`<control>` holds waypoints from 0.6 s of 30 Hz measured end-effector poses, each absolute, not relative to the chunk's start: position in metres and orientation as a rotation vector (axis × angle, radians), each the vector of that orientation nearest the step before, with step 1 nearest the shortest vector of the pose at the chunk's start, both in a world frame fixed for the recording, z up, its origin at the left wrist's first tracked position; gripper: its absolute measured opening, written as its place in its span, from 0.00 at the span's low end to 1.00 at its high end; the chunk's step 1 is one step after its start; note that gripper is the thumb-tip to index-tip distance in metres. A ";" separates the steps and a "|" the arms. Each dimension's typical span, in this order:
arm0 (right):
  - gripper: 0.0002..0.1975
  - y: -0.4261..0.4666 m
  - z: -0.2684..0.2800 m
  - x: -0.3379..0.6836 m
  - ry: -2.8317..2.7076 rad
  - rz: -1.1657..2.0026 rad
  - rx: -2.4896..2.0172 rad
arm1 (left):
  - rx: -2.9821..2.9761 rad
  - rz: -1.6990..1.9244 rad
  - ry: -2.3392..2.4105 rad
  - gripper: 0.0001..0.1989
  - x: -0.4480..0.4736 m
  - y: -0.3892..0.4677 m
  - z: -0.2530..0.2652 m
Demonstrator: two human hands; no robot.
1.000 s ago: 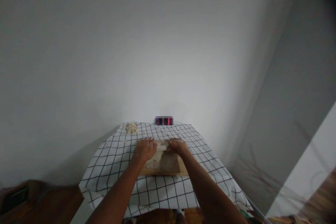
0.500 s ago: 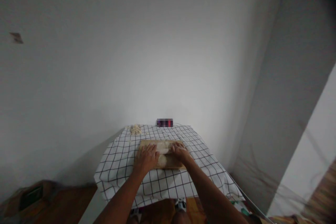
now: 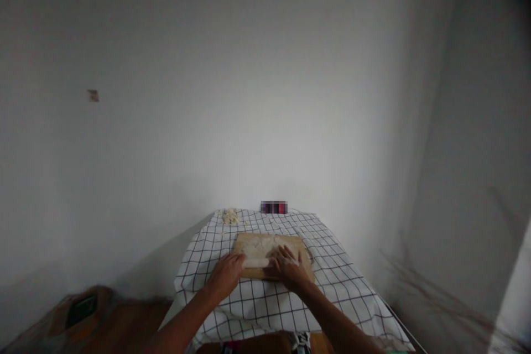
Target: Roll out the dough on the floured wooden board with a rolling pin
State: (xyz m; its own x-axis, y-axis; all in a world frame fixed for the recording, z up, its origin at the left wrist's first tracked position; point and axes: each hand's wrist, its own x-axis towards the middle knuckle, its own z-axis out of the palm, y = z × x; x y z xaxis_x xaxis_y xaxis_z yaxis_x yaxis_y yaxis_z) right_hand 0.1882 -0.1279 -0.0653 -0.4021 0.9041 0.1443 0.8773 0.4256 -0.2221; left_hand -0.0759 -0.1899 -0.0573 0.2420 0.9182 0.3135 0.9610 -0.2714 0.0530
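A pale rolling pin (image 3: 256, 263) lies crosswise near the front of a wooden board (image 3: 307, 274). My left hand (image 3: 227, 272) is closed around its left end, at the board's front left corner. Over the pin's right end lies my right hand (image 3: 289, 266), its fingers stretched forward and spread. That hand covers the pin's end and whatever is under the palm. Behind the pin, a flat, pale, floury sheet of dough (image 3: 259, 243) spreads on the board.
The table has a white cloth (image 3: 265, 301) with dark checked lines. A small heap of pale pieces (image 3: 230, 217) sits at the back left. A blurred-out dark object (image 3: 274, 207) stands at the back edge, against the wall. A box (image 3: 83, 312) is on the floor at left.
The pin has come toward me, from mid-board to its front part. My left fingers have closed in round its end, while my right fingers have spread out. The whole view has shifted.
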 end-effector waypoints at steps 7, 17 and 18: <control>0.30 -0.122 -0.067 0.149 -2.362 0.117 -1.534 | -2.257 -0.563 -1.820 0.26 -0.079 -0.181 -0.074; 0.30 -0.048 -0.051 0.135 -2.352 0.127 -1.724 | -2.179 -0.518 -1.899 0.23 -0.080 -0.102 -0.065; 0.30 -0.038 -0.050 0.133 -2.339 0.154 -1.737 | -2.166 -0.519 -1.901 0.23 -0.082 -0.092 -0.065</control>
State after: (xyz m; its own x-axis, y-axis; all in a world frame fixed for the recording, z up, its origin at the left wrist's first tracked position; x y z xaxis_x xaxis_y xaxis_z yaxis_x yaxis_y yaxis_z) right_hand 0.1333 -0.0383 -0.0503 -0.2746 0.9545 0.1162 0.9311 0.2941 -0.2158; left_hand -0.0818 -0.0919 -0.0653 0.1045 0.9119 0.3970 0.9871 -0.1439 0.0708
